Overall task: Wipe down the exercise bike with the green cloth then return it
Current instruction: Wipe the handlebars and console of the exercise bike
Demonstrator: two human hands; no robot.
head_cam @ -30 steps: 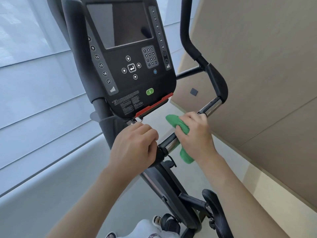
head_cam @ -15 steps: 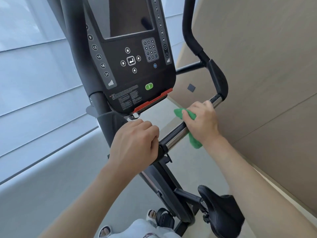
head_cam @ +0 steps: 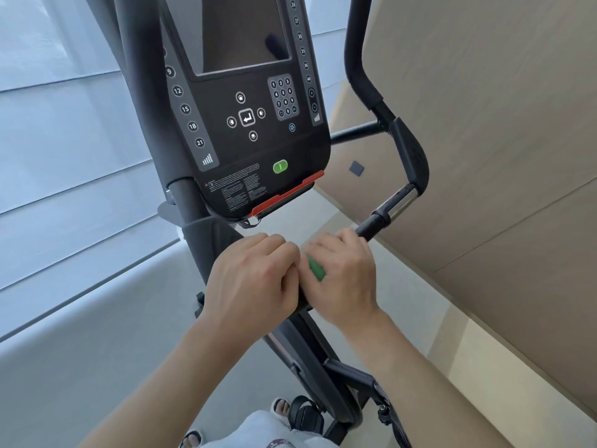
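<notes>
A: What is each hand doing on the exercise bike (head_cam: 190, 202)?

B: The left hand (head_cam: 255, 279) is curling its fingers around the inner end of the handlebar (head_cam: 392, 206), just under the console (head_cam: 248, 124). The right hand (head_cam: 342, 273) is sitting right beside it, touching it, fingers clenched around the green cloth (head_cam: 316, 268) and the bar together.

A: So where is the cloth showing?

B: Only a small green strip is peeking out between thumb and forefinger; the rest is hiding inside the grip, pressed to the bar.

A: Anything holding something?

B: A dark cup holder (head_cam: 210, 234) is sitting below the console, but I cannot tell what is in it.

A: And the room?

B: A pale grey floor (head_cam: 97, 367) is running beneath, white blinds (head_cam: 64, 124) are covering the left side, and a beige wall (head_cam: 500, 124) is rising on the right. The saddle (head_cam: 394, 421) is poking in at the bottom edge.
</notes>
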